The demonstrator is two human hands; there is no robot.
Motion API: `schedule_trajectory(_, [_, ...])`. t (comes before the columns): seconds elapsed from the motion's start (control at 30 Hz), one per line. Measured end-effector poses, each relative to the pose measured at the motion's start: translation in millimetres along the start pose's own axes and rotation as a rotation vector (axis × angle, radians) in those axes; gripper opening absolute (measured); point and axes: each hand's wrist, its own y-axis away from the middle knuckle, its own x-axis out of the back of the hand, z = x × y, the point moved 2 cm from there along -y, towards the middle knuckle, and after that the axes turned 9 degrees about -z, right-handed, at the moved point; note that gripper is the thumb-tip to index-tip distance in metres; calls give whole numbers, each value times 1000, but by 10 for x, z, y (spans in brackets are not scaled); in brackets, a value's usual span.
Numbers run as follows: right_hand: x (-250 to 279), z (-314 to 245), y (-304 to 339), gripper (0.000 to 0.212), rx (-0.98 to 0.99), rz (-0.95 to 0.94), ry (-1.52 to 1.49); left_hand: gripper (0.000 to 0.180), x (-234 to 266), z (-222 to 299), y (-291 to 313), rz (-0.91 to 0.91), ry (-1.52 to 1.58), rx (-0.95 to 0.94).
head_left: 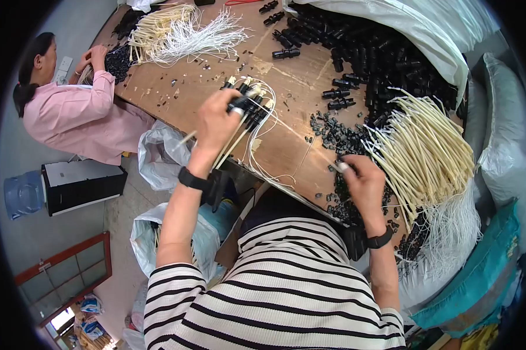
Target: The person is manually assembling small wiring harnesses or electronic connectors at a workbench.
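My left hand (216,122) is closed around a black plastic fitting (238,104), smeared by motion, above the wooden table. A thin cream rod (185,140) sticks out below that hand. Beside it lie several black fittings (257,111) with cream rods and a looping white cord (252,151). On the right, my right hand (367,184) has thumb and forefinger pressed together at the edge of a scatter of small black clips (339,137). What it pinches is too small to make out.
Black fittings (379,64) spill from a white sack (414,23) at the far right. Nearby lies a bundle of cream rods (426,151) with white cords. Another bundle (164,35) is at the far left, where a co-worker in pink (82,116) sits. Bags (164,154) stand below the table edge.
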Motion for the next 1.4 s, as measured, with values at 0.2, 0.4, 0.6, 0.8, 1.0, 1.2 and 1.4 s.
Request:
schedule_trajectory(0.2, [-223, -40, -177, 12, 96, 67, 291, 41, 54, -1133, -72, 9, 7, 368])
schedule_trajectory(0.4, [-340, 122, -403, 10, 161, 54, 402, 47, 16, -498, -78, -33, -216, 256])
schedule_trajectory(0.6, [-395, 38, -591, 12, 17, -167, 629, 38, -268, 367, -298, -218, 269, -162])
schedule_trajectory(0.8, [-207, 176, -568, 11, -100, -103, -407, 38, -659, 616, -477, -342, 424, -46])
schedule_trajectory(1.0, [-24, -4, -556, 13, -372, -253, -1334, 37, -981, 745, -228, -484, 735, 52])
schedule_trajectory(1.2, [44, -12, -363, 10, -522, -586, -1034, 41, -968, 589, 247, -300, 358, -165])
schedule_trajectory(1.4, [129, -357, -799, 13, -578, -757, -852, 37, -931, 409, 344, -261, 493, -166])
